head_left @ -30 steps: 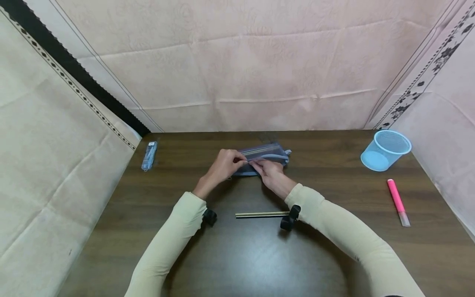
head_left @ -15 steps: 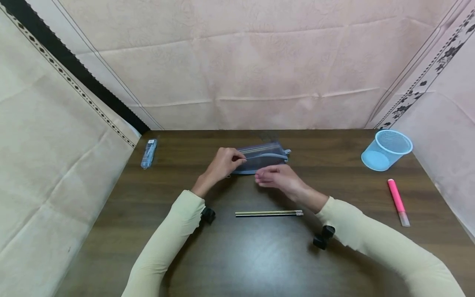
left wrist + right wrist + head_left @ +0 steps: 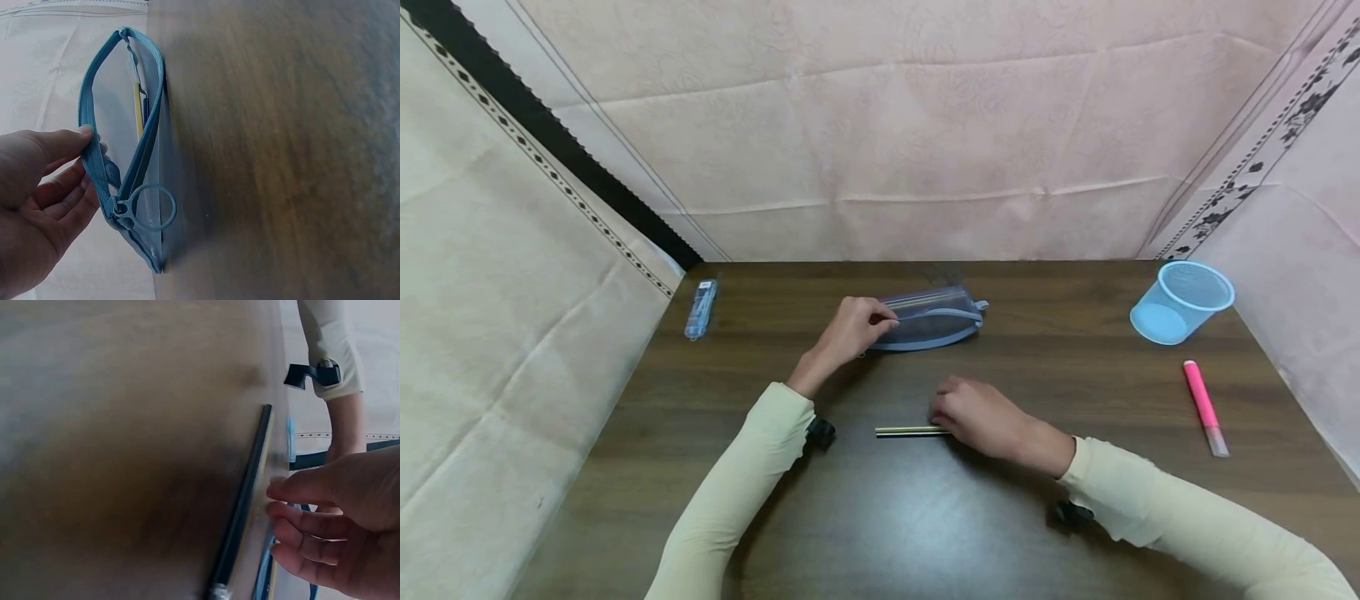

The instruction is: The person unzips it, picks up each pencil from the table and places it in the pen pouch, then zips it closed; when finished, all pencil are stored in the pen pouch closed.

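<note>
Inside the clear, gaping pouch (image 3: 942, 330) lie sticks (image 3: 138, 111), left hand (image 3: 852, 325) pinching its blue rim (image 3: 85, 100), right hand (image 3: 983, 415) loosely spread near pencils (image 3: 904, 432).

Left arm (image 3: 730, 500) extended forward and inward; left hand (image 3: 852, 327) in a pinch, thumb opposing fingers. Right arm (image 3: 1198, 510) angled in from the right; right hand (image 3: 983, 417) nearer the body, back up, fingers bent, thumb and index tips just apart. Both arms sleeved.
</note>
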`<state>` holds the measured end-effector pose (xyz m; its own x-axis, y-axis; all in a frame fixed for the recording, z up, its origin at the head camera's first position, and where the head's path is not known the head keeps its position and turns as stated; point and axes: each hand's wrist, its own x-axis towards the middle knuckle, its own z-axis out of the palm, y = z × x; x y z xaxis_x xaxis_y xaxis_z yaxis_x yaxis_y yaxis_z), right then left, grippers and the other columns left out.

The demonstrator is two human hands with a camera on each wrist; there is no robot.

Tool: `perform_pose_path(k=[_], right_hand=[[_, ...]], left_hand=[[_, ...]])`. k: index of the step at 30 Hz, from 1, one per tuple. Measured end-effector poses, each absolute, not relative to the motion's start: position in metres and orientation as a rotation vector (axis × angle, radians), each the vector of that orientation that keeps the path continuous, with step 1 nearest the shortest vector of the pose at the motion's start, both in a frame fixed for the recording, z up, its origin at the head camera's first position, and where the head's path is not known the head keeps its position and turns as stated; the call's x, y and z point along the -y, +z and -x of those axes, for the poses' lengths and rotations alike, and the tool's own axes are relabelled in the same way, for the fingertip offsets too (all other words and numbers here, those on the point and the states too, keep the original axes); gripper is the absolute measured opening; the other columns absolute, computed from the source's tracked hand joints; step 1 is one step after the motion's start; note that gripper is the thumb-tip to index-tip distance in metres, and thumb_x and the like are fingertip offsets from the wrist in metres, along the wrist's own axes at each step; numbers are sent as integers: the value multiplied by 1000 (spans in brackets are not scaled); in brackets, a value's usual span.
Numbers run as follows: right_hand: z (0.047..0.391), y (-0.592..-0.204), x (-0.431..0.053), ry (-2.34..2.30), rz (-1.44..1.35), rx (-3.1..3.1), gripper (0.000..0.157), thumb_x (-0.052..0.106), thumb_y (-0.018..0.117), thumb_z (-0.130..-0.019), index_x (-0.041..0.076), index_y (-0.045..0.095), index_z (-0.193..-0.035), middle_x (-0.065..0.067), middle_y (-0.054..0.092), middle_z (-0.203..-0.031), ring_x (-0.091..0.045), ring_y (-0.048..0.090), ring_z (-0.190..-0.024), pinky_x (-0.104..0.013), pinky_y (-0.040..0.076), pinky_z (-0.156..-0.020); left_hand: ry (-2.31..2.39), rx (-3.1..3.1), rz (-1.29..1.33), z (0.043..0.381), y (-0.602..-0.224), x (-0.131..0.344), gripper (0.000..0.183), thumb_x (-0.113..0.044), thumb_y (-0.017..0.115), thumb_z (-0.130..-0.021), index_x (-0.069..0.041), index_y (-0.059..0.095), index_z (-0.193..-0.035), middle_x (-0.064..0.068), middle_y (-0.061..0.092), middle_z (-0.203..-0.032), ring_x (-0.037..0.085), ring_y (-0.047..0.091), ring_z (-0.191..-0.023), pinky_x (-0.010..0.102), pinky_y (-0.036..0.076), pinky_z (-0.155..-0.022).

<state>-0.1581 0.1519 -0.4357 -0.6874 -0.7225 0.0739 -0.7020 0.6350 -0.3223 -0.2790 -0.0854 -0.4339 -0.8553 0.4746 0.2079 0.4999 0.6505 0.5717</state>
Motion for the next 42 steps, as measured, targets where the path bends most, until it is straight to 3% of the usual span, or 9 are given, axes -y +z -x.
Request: perform_pose_path(k=[29, 42], right_hand=[[158, -439, -154, -406, 1177, -2733, 5, 15, 70, -95, 13, 73, -98, 1, 66, -90, -8, 61, -79, -25, 54, -69], [169, -438, -155, -339, 1348, -2707, 6, 12, 67, -95, 12, 67, -90, 4, 63, -82, -6, 58, -70, -22, 51, -61]], left_hand=[[-958, 2821, 829, 280, -438, 86, 14, -15, 70, -96, -8, 80, -102, 7, 76, -101, 17, 66, -86, 33, 58, -83], [-969, 2833, 827, 278, -437, 86, 14, -15, 69, -97, -8, 80, -103, 8, 76, -103, 16, 67, -89, 33, 59, -83]])
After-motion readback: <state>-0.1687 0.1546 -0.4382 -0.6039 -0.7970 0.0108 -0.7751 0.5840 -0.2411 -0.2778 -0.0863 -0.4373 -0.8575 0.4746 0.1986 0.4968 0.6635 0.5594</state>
